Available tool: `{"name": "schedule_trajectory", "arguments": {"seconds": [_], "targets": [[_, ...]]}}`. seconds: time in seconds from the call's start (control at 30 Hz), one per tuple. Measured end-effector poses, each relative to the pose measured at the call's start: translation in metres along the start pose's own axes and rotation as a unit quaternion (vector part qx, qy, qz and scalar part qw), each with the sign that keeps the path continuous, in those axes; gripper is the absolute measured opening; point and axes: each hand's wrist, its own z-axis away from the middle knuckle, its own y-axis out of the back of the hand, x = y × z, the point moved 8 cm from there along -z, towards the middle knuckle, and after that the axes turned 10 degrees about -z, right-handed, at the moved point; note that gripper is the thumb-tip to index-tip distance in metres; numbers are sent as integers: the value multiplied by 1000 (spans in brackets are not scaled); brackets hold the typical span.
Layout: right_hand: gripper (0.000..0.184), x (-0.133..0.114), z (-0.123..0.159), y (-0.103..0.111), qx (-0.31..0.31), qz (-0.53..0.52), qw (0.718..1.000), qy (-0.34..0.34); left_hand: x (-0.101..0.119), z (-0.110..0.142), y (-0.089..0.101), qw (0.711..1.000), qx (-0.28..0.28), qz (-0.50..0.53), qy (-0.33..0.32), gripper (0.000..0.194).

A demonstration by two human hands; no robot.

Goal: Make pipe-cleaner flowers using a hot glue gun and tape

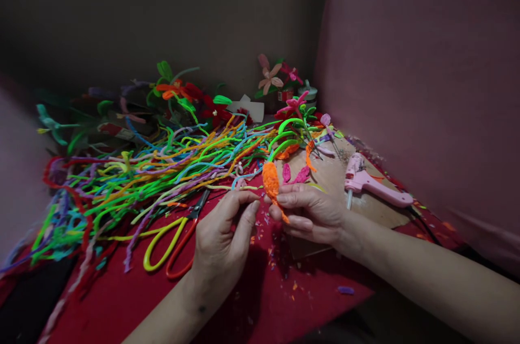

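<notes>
An orange fuzzy pipe-cleaner petal [271,180] stands upright between the thumb and fingers of my right hand [311,211], its twisted tail pointing down past the fingertips. Just left of it, my left hand [227,227] is closed in a pinch, thumb against forefinger. Whatever it may hold is too small to make out. Scissors [179,238] with one yellow and one red handle loop lie beside my left hand. Behind the petal are pink pipe-cleaner petals [301,175] on a brown board [382,213].
A pink glue gun [368,184] rests on the board at right. A big pile of colourful pipe cleaners [162,170] spreads across the left. Finished flowers [270,78] stand at the back by the wall. Fuzz scraps and a purple piece [346,290] dot the red cloth [325,311].
</notes>
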Motion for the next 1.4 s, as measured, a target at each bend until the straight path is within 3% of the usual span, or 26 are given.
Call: {"name": "schedule_trajectory", "arguments": {"seconds": [0.3, 0.43, 0.53, 0.83, 1.13, 1.27, 1.4], "targets": [[10, -10, 1, 5, 69, 62, 993, 66, -9, 0, -8, 992, -31, 83, 95, 9], [17, -15, 3, 9, 122, 102, 978, 138, -18, 1, -21, 955, -62, 209, 200, 9], [23, -13, 4, 6, 138, 149, 968, 147, -26, 3, -31, 924, -81, 268, 260, 16], [41, -24, 13, 7, 212, 227, 930, 194, -31, 7, -45, 901, -130, 286, 300, 25], [44, -17, 9, 6, 196, 241, 938, 156, -37, 12, -59, 832, -120, 410, 353, 26], [28, -17, 11, 5, 203, 226, 940, 152, -36, 11, -56, 837, -115, 407, 348, 23], [25, -15, 9, 11, 193, 209, 946, 154, -35, 11, -54, 851, -118, 385, 336, 19]]}}
